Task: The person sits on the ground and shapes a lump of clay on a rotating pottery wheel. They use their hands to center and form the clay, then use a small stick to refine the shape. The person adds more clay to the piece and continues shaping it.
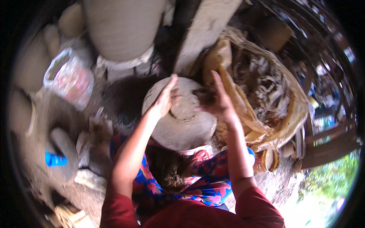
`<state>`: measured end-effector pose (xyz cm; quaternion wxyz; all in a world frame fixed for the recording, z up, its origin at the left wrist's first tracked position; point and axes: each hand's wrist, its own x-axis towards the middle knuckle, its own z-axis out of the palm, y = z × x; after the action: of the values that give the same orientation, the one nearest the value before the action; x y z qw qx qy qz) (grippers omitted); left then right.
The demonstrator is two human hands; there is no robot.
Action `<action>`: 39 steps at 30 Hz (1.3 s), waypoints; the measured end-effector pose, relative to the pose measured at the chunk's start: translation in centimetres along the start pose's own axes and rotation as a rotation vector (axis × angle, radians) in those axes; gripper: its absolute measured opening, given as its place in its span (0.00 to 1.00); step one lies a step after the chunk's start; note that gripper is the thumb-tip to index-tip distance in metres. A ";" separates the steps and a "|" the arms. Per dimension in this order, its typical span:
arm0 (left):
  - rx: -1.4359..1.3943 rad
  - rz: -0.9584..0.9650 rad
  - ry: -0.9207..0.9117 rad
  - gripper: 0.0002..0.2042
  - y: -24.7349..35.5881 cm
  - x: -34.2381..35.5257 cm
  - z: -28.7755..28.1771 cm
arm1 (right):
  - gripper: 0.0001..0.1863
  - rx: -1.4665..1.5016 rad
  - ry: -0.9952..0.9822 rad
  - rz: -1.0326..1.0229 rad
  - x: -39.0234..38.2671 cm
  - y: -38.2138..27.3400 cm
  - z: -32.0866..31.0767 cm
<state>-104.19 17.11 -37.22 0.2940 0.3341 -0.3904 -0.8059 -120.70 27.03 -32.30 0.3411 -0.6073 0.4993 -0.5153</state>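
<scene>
Head view: a clay-like lump (185,109) sits mid-disc on a round grey disc (182,135). Left hand (164,100) fingers extend beside it, gripping nothing; right hand (221,103) fingers blur, hold unclear. Uneven pressure from either palm could push the lump off-centre.

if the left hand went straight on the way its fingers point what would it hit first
Probably the wooden plank, which lies just beyond the fingertips of the left hand in the picture; depth is unclear, so the hand might pass above its lower end.
</scene>
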 end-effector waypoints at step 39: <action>-0.702 0.625 -0.444 0.27 3.0 0.5 -2.1 | 0.12 -1.221 1.107 0.843 -41.5 21.5 -32.4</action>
<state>-102.24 14.31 -35.92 0.5249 -0.0961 -0.2309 -0.8136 -156.29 64.29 -56.42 -0.1662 -0.1169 0.9558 -0.2127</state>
